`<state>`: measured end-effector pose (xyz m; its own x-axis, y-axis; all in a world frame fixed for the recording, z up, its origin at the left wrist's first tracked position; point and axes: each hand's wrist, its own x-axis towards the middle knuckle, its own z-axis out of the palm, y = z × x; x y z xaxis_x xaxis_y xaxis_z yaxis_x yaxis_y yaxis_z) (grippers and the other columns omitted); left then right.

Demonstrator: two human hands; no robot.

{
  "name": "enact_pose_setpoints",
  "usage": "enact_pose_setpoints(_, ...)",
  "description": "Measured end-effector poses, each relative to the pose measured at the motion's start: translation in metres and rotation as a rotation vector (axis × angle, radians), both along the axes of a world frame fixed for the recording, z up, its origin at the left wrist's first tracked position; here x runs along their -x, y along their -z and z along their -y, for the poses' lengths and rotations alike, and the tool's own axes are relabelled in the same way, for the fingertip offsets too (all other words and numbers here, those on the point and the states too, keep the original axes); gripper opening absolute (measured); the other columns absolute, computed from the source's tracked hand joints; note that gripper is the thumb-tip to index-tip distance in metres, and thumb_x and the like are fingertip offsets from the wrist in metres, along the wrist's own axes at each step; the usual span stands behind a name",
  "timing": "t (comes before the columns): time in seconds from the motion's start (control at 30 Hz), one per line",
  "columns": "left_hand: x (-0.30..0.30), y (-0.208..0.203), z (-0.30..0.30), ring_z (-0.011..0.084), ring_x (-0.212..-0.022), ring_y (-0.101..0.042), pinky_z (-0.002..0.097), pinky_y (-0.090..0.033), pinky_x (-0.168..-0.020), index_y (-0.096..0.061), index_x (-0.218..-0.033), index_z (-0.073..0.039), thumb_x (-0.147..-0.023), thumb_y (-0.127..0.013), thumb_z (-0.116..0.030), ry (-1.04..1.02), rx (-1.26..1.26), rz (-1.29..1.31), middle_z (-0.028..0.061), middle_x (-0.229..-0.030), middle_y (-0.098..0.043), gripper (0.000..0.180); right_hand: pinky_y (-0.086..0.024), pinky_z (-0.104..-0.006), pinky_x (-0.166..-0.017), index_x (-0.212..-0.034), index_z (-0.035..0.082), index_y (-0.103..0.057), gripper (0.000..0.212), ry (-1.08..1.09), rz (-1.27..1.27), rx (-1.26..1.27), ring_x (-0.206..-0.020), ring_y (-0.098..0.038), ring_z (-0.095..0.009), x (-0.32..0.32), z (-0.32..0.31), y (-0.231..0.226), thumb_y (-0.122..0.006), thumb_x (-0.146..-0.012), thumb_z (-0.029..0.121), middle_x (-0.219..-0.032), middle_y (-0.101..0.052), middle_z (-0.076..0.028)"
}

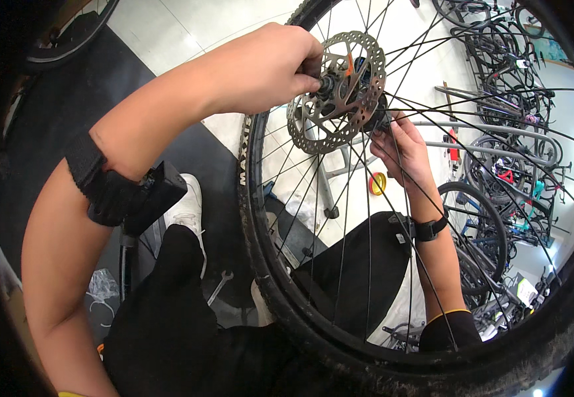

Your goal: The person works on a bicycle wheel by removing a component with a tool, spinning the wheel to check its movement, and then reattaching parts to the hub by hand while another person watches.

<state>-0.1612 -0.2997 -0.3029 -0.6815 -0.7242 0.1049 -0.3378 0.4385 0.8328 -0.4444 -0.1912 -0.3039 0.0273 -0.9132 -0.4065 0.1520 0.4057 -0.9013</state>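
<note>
A bicycle wheel with a black knobby tyre (258,248) and black spokes stands tilted in front of me, resting by my legs. On its hub sits a drilled metal disc brake rotor (371,51). My left hand (277,69) reaches over the tyre; its thumb and fingers close on the axle end (327,86) at the rotor side. Seen through the spokes, my right hand (402,149) is at the hub's other side. Its fingers pinch near the dark hub end (381,114), and spokes partly cover what lies between them.
A wrench (220,286) lies on the black mat (55,132) beside my white shoe (186,208). Past the wheel are a yellow ring (378,184), a grey tubular stand (492,131) and several parked bicycles (492,165). A clear plastic bag (103,284) lies at lower left.
</note>
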Motion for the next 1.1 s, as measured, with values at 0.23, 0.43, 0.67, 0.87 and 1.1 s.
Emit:
enact_pose_setpoints(0.23,0.003,0.002,-0.007,0.028,-0.069,-0.061,0.0364,-0.048,-0.066,-0.06,-0.09,0.005,-0.085,-0.065,-0.005,-0.001,0.098,-0.014,0.0182,-0.077,-0.063,0.012,-0.036,-0.0252,-0.057,-0.099,0.004,-0.052,0.022,0.016,-0.069,-0.155,-0.065,-0.043,-0.012,0.002,0.002,-0.011,-0.038,-0.1,0.022,-0.079,-0.05,-0.004)
enact_pose_setpoints(0.43,0.004,0.007,-0.007,0.0303,-0.07,-0.062,0.036,-0.049,-0.067,-0.06,-0.09,0.006,-0.083,-0.065,-0.003,0.0,0.134,-0.057,0.0191,-0.078,-0.064,0.013,-0.036,-0.0241,-0.057,-0.095,0.005,-0.053,0.023,-0.01,0.123,-0.2,-0.065,-0.042,-0.01,0.012,0.003,-0.004,-0.04,-0.101,0.023,-0.079,-0.054,-0.004)
enact_pose_setpoints(0.67,0.001,0.016,-0.004,0.0326,-0.072,-0.063,0.0374,-0.049,-0.066,-0.06,-0.09,0.004,-0.081,-0.067,-0.002,0.021,0.332,-0.118,0.0195,-0.08,-0.063,0.014,-0.042,-0.0309,-0.073,-0.106,0.005,-0.053,0.018,-0.021,0.101,-0.157,-0.076,-0.046,-0.014,0.009,0.001,-0.01,-0.044,-0.101,0.02,-0.085,-0.05,-0.002)
enact_pose_setpoints(0.87,-0.003,0.005,-0.004,0.0233,-0.069,-0.063,0.0349,-0.05,-0.066,-0.06,-0.092,0.005,-0.084,-0.067,-0.007,0.071,0.149,-0.184,0.016,-0.075,-0.062,0.016,-0.041,-0.0321,-0.076,-0.117,0.001,-0.049,0.022,-0.074,0.117,0.016,-0.079,-0.047,-0.016,0.013,-0.001,0.002,-0.044,-0.1,0.013,-0.092,-0.053,-0.007)
enact_pose_setpoints(1.1,-0.001,0.004,-0.001,0.0157,-0.069,-0.059,0.0291,-0.049,-0.068,-0.062,-0.093,0.008,-0.089,-0.064,-0.012,0.035,0.01,0.036,0.0116,-0.075,-0.063,0.02,-0.043,-0.0327,-0.074,-0.12,0.0,-0.049,0.025,0.005,0.0,0.04,-0.081,-0.051,-0.018,0.011,0.002,-0.002,-0.044,-0.101,0.015,-0.095,-0.056,-0.008)
